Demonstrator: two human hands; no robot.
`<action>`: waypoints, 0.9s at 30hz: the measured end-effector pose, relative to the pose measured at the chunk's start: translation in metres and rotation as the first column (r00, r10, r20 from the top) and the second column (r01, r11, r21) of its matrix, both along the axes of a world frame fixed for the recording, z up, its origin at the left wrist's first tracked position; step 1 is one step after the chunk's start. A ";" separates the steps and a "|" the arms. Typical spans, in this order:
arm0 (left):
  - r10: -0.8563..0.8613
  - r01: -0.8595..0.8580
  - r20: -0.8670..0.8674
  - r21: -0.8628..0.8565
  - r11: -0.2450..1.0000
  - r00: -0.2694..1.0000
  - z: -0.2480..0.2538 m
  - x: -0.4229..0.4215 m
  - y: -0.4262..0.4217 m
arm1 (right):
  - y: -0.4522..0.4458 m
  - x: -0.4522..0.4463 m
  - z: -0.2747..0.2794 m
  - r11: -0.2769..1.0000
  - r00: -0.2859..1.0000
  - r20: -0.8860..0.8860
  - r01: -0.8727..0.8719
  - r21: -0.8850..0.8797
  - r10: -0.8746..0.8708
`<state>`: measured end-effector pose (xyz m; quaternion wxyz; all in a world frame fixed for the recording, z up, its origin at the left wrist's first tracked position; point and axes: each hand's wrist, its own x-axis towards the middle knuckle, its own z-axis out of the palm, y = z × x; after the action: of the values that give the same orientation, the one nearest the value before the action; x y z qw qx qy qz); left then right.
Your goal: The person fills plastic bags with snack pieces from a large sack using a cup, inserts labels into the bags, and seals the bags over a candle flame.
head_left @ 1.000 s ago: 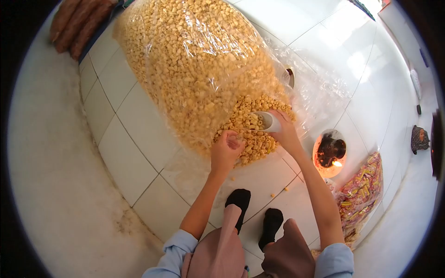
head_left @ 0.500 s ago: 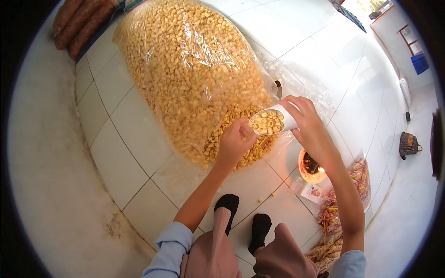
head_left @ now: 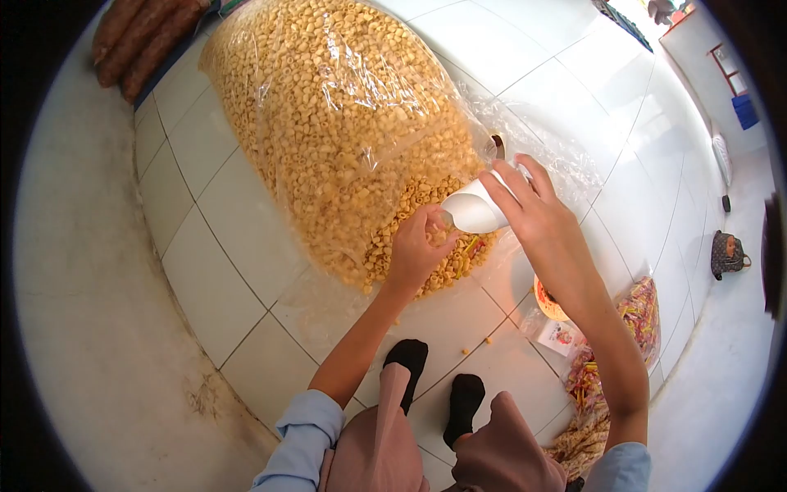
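At the near edge of the big bag (head_left: 561, 156), your right hand (head_left: 541, 220) holds an empty-looking scoop (head_left: 477, 213), your left hand (head_left: 413, 252) something clear (head_left: 446, 220); many snacks (head_left: 424, 190) are left.

Glare whitens the upper-right floor (head_left: 602, 102) — edges dark, bowed.

Light-blue cloth sleeves (head_left: 310, 426), creased, bunched in folds well behind each bare hand, left (head_left: 418, 250) and right (head_left: 537, 205). Forearms uncovered from fold to wrist. Dusty-pink draped cloth garment (head_left: 373, 435) below the hands, browner toward the right side, soft pleats. Plain black fabric socks (head_left: 465, 403), close-fitting, rounded toes, farther below the hands; no shoes over them.
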<state>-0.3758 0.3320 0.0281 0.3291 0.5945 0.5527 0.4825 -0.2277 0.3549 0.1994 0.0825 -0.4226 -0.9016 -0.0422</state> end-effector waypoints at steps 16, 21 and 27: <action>0.044 -0.043 0.382 -0.011 0.999 0.923 -0.023 -0.035 -0.012 | 0.004 0.037 -0.190 0.922 0.927 -0.152 0.301 -0.245 -0.343; 0.072 -0.061 0.262 -0.050 0.997 0.962 -0.022 -0.045 -0.013 | -0.005 0.014 -0.220 0.935 0.917 -0.261 0.229 -0.272 -0.301; 0.078 -0.069 0.234 -0.045 0.997 0.969 -0.027 -0.044 -0.012 | -0.008 0.007 -0.230 0.902 0.852 -0.424 0.118 -0.416 -0.307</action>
<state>-0.4193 0.3199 0.0011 0.3851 0.5058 0.5402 0.5514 -0.2204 0.3473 -0.0308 0.2154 -0.5264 -0.7903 0.2278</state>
